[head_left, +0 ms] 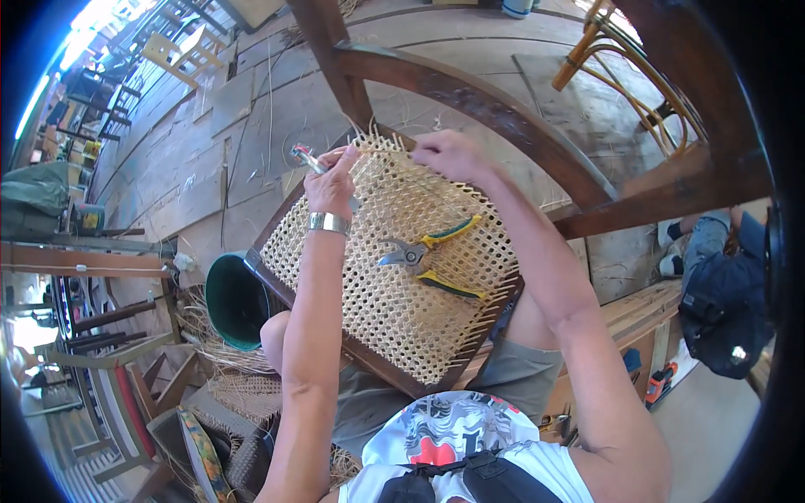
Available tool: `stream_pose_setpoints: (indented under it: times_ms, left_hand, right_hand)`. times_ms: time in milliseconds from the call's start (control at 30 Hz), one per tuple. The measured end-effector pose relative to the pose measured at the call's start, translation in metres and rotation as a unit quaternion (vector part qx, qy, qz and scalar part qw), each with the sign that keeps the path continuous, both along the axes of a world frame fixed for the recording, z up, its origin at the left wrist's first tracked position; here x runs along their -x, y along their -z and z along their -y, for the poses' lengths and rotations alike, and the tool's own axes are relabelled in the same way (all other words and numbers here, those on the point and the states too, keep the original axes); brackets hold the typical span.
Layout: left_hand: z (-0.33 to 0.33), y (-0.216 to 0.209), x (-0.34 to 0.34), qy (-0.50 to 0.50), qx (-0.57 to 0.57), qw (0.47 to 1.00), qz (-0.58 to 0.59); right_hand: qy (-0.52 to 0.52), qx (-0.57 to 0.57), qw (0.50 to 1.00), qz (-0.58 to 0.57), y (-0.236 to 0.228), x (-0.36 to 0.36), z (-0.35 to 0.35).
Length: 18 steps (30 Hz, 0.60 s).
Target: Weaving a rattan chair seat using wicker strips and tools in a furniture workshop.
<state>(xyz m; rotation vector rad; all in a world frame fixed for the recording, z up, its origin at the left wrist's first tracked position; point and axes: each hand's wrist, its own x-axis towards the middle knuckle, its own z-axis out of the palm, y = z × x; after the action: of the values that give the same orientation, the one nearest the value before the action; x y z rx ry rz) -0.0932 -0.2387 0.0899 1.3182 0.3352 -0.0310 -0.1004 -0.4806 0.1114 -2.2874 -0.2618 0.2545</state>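
The cane-woven seat (377, 310) lies across the lap (528, 369), centre view. Near its 11 o'clock edge, the left hand (331, 184) is closed around a slim tool (309, 158); at 1 o'clock, the right hand (453, 157) has curled fingers, grip unclear. Secateurs (411, 254) lie mid-weave, blades toward 9 o'clock.

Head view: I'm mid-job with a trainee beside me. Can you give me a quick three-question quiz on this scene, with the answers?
1. True or false: the yellow-and-green-handled shears lie on the woven cane with their handles spread apart.
2. Which hand grips the slim, clear-bodied object? a) left; b) right; c) neither.
3. Fill in the colour: the bucket to the left of the woven cane is ____.

Key: 1 true; 2 a, the left hand; 3 green.
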Motion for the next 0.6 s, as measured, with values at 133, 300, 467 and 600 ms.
stream_pose_setpoints:
  times_ms: [133,300,467,600]
  left_hand:
    - [-0.011,0.005,-0.005,-0.078,0.001,0.997,0.026]
    - [0.023,0.007,0.007,0.037,0.001,0.998,0.053]
    - [0.045,-0.012,0.014,0.104,0.020,0.994,0.034]
    - [0.026,-0.001,0.000,0.161,-0.263,0.946,0.101]
  right_hand:
    - [0.151,0.195,0.966,0.073,0.009,-0.008,0.026]
    - [0.087,0.055,0.901,0.421,0.012,-0.003,-0.017]
    - [0.013,-0.131,0.984,0.120,0.005,-0.003,-0.007]
    - [-0.041,0.042,0.995,0.084,0.000,-0.011,0.024]
